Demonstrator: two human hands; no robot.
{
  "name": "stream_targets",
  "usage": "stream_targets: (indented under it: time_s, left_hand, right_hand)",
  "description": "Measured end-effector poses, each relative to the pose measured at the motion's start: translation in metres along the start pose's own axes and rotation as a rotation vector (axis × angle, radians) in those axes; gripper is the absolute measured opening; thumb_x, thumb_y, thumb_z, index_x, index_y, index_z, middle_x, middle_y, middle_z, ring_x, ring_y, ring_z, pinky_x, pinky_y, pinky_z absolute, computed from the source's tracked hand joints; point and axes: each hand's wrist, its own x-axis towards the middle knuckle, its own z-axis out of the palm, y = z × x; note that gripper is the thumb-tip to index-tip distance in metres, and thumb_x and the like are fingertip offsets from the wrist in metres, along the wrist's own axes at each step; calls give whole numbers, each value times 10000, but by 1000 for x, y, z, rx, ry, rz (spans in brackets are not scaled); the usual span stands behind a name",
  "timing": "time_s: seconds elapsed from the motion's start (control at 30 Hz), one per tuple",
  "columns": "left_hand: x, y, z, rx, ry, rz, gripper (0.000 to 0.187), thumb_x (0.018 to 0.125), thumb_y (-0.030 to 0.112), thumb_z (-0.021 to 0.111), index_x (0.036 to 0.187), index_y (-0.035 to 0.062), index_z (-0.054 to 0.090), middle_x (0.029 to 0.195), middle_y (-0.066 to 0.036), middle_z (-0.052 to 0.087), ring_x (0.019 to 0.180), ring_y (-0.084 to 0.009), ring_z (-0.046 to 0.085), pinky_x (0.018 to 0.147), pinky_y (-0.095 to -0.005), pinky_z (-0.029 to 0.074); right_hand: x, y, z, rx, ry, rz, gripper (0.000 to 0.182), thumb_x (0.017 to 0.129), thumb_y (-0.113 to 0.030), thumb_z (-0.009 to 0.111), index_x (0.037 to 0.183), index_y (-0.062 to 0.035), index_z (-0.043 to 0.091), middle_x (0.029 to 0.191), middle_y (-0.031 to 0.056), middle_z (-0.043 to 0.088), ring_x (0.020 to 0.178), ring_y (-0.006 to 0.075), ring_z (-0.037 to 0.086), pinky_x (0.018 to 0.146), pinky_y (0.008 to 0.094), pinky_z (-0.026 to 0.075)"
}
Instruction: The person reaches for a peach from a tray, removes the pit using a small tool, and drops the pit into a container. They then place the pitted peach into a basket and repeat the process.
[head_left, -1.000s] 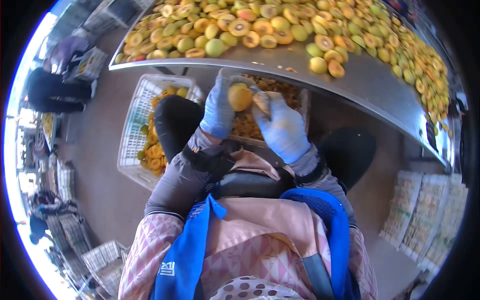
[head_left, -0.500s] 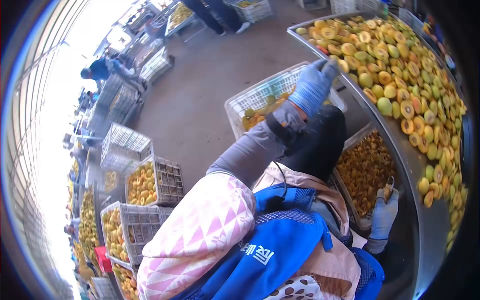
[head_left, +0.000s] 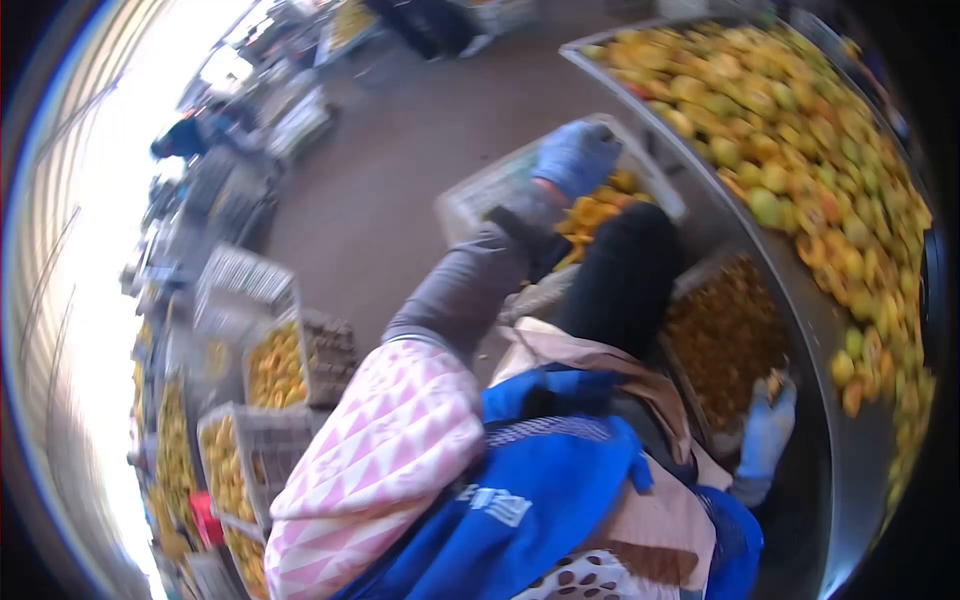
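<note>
My left hand [head_left: 578, 158], in a blue glove, is over the far part of a white plastic crate [head_left: 462, 207]. Its fingers look curled; blur hides anything in them. Orange and yellow apricot halves [head_left: 592, 213] lie in that crate, beside my knee. My right hand [head_left: 767, 430], also gloved, is low at the right by the metal table's edge. It is closed around a small tool [head_left: 775, 382], its tip blurred now. Next to this hand stands a crate of brown pits [head_left: 725, 330].
A metal table [head_left: 850, 440] on the right bears a heap of cut apricots [head_left: 790, 130]. Stacked crates [head_left: 285, 455] of fruit stand at the left. A person [head_left: 185, 137] bends over crates farther back, and another person's legs [head_left: 425, 25] show at the top.
My left hand has moved from the table's edge leftward over the white crate, uncovering more apricot halves. My right hand stays nearly in place. The view has shifted slightly and blurred.
</note>
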Motion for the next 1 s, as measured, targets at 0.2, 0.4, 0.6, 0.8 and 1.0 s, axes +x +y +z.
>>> stream_targets:
  time_s: [0.2, 0.4, 0.6, 0.8, 1.0]
  left_hand:
    - [49, 146, 49, -264, -436, 116, 165, 933, 134, 564, 1023, 28, 652, 1015, -127, 658, 941, -249, 631, 802, -321, 507]
    - [41, 255, 138, -458, -497, 467, 146, 849, 109, 622, 953, 29, 684, 883, -144, 663, 846, -293, 646, 765, -343, 508]
    - [26, 331, 189, -538, -687, 529, 200, 840, 175, 647, 996, 53, 681, 986, -143, 660, 897, -307, 641, 788, -363, 510]
    - [22, 399, 237, -434, -569, 791, 559, 715, 205, 757, 1248, 165, 594, 1325, -163, 516, 1191, -328, 513, 971, -403, 452]
    - [17, 457, 260, -340, -549, 1008, 711, 649, 322, 808, 1310, 280, 548, 1441, -148, 398, 1342, -404, 336, 1095, -541, 285]
  right_hand:
    - [-10, 15, -17, -252, 144, -16, 348, 913, -325, 593, 1114, -42, 568, 789, 208, 657, 704, 402, 645, 613, 482, 522]
    - [0, 10, -63, 174, 169, 202, 358, 887, -250, 633, 1123, 4, 547, 805, 225, 658, 726, 390, 650, 647, 448, 524]
    - [53, 51, -120, 74, 518, 255, 353, 892, -303, 637, 1074, -5, 585, 886, 237, 659, 873, 417, 632, 770, 460, 499]
    - [121, 128, -176, -148, 664, 349, 387, 891, -359, 620, 1001, 10, 575, 895, 256, 653, 868, 444, 621, 757, 489, 495]
    - [155, 163, -182, 26, 576, 387, 438, 892, -349, 635, 1129, 18, 592, 1031, 275, 640, 979, 402, 624, 836, 439, 490]
